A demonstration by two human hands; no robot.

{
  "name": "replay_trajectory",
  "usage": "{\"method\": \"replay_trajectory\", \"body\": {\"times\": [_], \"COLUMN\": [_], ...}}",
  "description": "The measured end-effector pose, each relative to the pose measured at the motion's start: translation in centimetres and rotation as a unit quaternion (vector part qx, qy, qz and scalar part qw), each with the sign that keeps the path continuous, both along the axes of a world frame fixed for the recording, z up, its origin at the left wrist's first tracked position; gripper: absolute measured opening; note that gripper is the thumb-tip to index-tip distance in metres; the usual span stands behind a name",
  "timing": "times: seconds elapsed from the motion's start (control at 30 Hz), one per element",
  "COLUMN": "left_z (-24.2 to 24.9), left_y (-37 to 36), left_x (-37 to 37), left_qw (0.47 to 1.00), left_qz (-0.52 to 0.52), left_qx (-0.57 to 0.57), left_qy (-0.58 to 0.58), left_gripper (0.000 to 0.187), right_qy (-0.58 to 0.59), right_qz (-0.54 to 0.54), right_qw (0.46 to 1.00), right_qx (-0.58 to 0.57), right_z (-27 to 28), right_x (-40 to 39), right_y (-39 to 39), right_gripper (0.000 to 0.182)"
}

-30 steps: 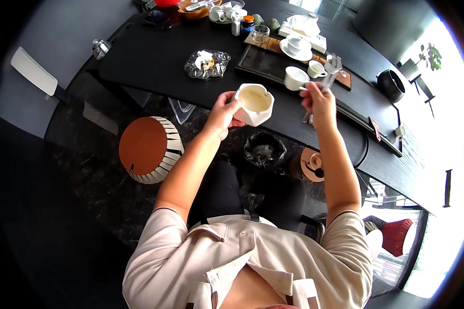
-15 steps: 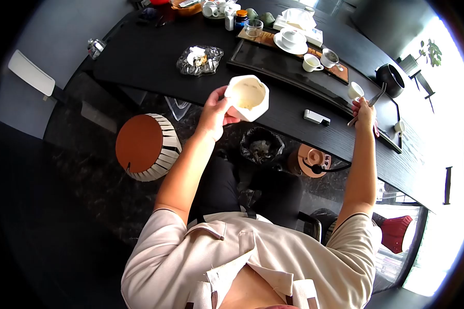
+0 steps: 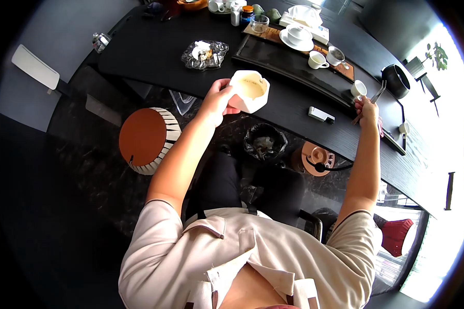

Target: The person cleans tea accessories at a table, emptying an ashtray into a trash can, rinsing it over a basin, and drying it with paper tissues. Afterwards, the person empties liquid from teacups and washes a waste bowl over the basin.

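Observation:
A white faceted ashtray [image 3: 249, 93] with notches in its rim is in my left hand [image 3: 220, 101], gripped at its left side with the thumb over the wall. It hangs just over the table's front edge, its stained inside facing me. Out to the right, my right hand [image 3: 366, 111] is closed around metal tongs [image 3: 379, 92], whose curved tips point up and away. Close beside those fingers is a small white cup [image 3: 359, 88] at the tea tray [image 3: 283, 72].
A clear glass ashtray [image 3: 204, 54] with scraps lies on the black table [image 3: 149, 56]. A white lighter-like object [image 3: 321, 114] lies near the front edge. Cups, a lidded bowl [image 3: 298, 36] and tissues stand farther back. Below are a lined bin [image 3: 264, 144] and a round stool [image 3: 144, 136].
My left hand has raised the ashtray slightly and tilted it a little differently. My right hand keeps the tongs in about the same place, and the whole view has shifted slightly.

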State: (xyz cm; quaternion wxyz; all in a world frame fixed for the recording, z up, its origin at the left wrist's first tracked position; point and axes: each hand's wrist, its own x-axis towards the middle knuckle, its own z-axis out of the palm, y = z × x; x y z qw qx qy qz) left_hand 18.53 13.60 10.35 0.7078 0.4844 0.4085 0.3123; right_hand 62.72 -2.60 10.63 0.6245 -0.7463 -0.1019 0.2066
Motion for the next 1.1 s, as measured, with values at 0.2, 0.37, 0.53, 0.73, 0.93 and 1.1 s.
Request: {"method": "replay_trajectory", "body": {"times": [0.2,0.37,0.53,0.73,0.93,1.1], "left_z": [-1.0,-1.5,-0.8,-0.2,-0.3,-2.8], "left_y": [2.7,3.3,4.0,4.6,6.9,18.0], "left_x": [2.5,3.6,4.1,3.4,0.4,-4.0], "left_qw": [1.000,0.999,0.997,0.994,0.995,0.792], "left_qz": [-0.017,-0.030,-0.055,-0.093,-0.039,0.298], "left_qx": [-0.006,-0.004,0.025,0.026,0.009,0.334], "left_qy": [0.017,0.025,0.051,0.059,0.095,0.416], "left_gripper": [0.044,0.045,0.047,0.043,0.032,0.044], "right_qy": [-0.049,-0.113,-0.089,0.016,0.109,0.145], "right_qz": [-0.007,0.091,0.185,0.320,0.347,0.345], "right_qw": [0.999,0.985,0.976,0.947,0.931,0.927], "right_qx": [0.008,0.090,0.075,0.027,0.009,-0.003], "right_z": [0.9,2.6,1.4,-4.1,-6.4,-7.3], "right_x": [-2.3,-9.7,-18.8,-25.9,-30.6,-32.7], "right_y": [-1.7,-5.0,-7.5,-10.7,-13.1,-14.1], "right_gripper": [0.028,0.026,0.024,0.020,0.019,0.017]}}
